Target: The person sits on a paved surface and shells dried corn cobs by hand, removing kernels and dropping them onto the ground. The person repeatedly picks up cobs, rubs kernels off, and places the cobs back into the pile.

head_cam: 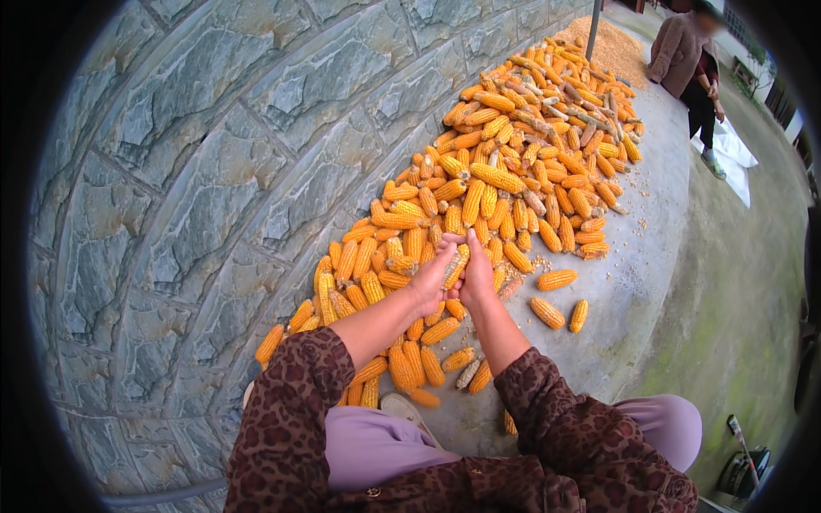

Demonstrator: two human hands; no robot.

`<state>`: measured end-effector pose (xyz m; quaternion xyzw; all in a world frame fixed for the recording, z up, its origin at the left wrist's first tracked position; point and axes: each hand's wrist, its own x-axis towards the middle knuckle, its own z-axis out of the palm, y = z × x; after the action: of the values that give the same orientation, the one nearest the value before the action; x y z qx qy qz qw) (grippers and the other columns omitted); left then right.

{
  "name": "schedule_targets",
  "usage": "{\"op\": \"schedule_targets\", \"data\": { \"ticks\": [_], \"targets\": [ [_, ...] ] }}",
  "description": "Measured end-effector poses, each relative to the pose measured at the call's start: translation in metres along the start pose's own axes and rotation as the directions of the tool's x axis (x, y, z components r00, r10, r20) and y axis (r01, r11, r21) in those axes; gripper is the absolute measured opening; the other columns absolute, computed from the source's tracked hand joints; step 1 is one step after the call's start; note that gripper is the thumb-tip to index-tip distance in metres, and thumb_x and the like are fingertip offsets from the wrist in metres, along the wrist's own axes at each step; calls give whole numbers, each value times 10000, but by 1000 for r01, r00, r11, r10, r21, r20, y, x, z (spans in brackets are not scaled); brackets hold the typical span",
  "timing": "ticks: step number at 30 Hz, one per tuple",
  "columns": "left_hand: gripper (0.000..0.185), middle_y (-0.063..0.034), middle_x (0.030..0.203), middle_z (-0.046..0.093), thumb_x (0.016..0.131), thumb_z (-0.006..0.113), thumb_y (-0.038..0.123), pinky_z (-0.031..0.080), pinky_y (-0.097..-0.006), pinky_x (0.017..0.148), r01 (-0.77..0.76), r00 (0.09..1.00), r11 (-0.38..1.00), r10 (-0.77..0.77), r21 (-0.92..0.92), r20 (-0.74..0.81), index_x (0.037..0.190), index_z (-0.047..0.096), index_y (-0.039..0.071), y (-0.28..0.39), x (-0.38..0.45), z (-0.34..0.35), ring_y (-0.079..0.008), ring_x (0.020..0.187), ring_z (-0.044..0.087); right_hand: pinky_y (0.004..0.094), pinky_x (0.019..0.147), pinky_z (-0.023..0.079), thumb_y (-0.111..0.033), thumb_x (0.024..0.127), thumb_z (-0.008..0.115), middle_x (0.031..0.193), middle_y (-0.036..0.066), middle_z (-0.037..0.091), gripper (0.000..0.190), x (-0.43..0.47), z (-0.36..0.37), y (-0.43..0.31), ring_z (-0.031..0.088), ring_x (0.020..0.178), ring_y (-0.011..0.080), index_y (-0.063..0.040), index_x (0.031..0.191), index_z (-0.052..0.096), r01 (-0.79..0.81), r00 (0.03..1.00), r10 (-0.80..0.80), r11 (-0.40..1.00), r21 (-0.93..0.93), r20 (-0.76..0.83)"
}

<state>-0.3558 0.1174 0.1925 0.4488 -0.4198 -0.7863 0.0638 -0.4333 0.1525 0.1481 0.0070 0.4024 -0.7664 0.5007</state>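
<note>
My left hand [431, 277] and my right hand [478, 269] are close together before me, with one partly shelled corn cob [455, 267] between them. Part of its side shows pale, without kernels. Both hands have their fingers around the cob; some fingers are hidden behind it. Beneath and beyond them lies a long heap of yellow-orange corn cobs [497, 177]. Loose kernels [542, 263] are scattered beside the heap, to the right of my hands.
A stone-faced wall [256, 167] borders the heap on the left. At the far end stand a metal pole [594, 29] and a pile of loose kernels [616, 51]. A person [689, 58] sits at the upper right by a white sheet [728, 151]. Several cobs lie on the concrete floor [616, 359].
</note>
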Motion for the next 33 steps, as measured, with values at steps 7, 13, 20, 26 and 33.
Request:
{"op": "schedule_targets", "data": {
  "ticks": [7,13,20,26,33],
  "targets": [
    [330,2,760,475,1012,464,468,234,-147,355,-47,995,997,41,68,87,1132,466,160,3,5,-5,-36,492,381,185,346,357,-471,1021,349,1020,86,680,564,1,-7,5,326,452,62,-7,1141,645,-14,996,20,997,-76,82],
    [327,-17,829,487,1019,439,470,278,-165,370,-134,970,991,125,29,209,1138,439,165,-5,9,-15,-55,500,402,185,336,360,-473,1025,342,1020,107,677,567,-5,-1,-3,376,462,59,-5,1136,641,-57,997,60,997,-61,42],
    [379,7,776,486,995,455,535,269,-170,381,36,998,996,-40,82,48,1134,443,183,9,3,-3,-55,509,415,206,354,390,-458,1027,365,1028,94,677,542,-13,-3,-9,352,439,65,-14,1139,654,27,991,8,966,-257,132],
    [399,9,759,499,995,452,539,294,-176,400,-79,991,993,68,90,112,1170,449,180,0,8,-13,-59,516,421,204,343,368,-465,1025,362,1016,74,676,543,-13,3,-4,312,413,67,-27,1143,659,-40,996,50,991,-126,73],
    [392,6,901,568,1010,437,504,435,-240,557,13,998,997,-17,77,60,1171,500,153,5,6,-18,-76,701,529,219,419,415,-474,1029,370,1043,97,666,542,-1,-9,3,559,644,94,-18,1177,624,-64,993,68,997,-41,100]
  ]
}}
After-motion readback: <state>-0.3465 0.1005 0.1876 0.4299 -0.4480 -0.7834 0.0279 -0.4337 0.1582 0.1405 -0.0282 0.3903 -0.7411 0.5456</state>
